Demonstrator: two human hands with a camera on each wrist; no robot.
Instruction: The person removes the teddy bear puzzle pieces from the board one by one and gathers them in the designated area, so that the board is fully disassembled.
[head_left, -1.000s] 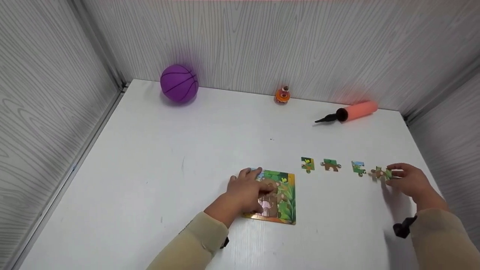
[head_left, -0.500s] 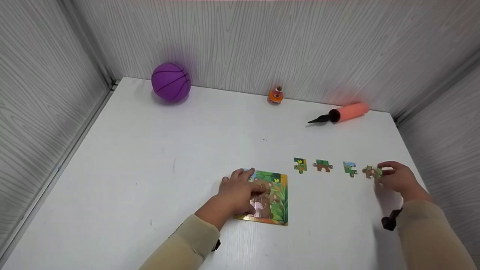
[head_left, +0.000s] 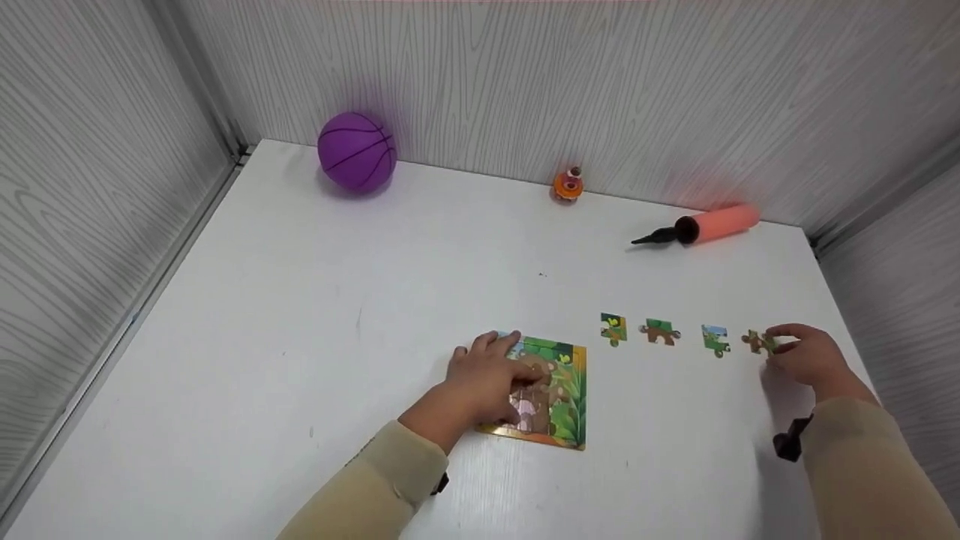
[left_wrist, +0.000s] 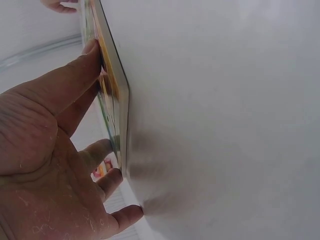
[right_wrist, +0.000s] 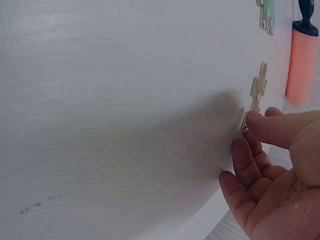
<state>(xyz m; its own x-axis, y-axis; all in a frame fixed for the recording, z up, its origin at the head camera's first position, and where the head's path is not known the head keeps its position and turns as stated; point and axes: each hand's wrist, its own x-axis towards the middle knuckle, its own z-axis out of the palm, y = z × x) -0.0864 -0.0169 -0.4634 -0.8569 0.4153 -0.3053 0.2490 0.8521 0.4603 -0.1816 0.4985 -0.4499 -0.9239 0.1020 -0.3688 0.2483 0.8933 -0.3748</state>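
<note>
In the head view my left hand [head_left: 486, 382] lies spread over a square jigsaw puzzle board [head_left: 568, 409] with a bear picture, covering its left part. The left wrist view shows its thumb and some fingertips on the board's face and edge, another fingertip touching the table. At the right my right hand [head_left: 810, 356] pinches a brown and green puzzle piece [head_left: 757, 342] by its right side, between thumb and fingers. In the right wrist view that puzzle piece [right_wrist: 259, 86] shows nearly edge-on, low at the table, its near end partly hidden by the thumb.
Left of the held piece, a row of loose pieces: a blue and green piece [head_left: 715, 341], a brown one [head_left: 660, 331] and a yellow and green one [head_left: 613, 330]. Along the back wall: a purple ball [head_left: 356, 153], a small orange toy [head_left: 568, 186] and an orange pump [head_left: 716, 225].
The pinched piece, slightly tilted with a shadow under it a second ago, now sits flatter at the row's right end. The left hand stays on the board; the head view shifted a little.
</note>
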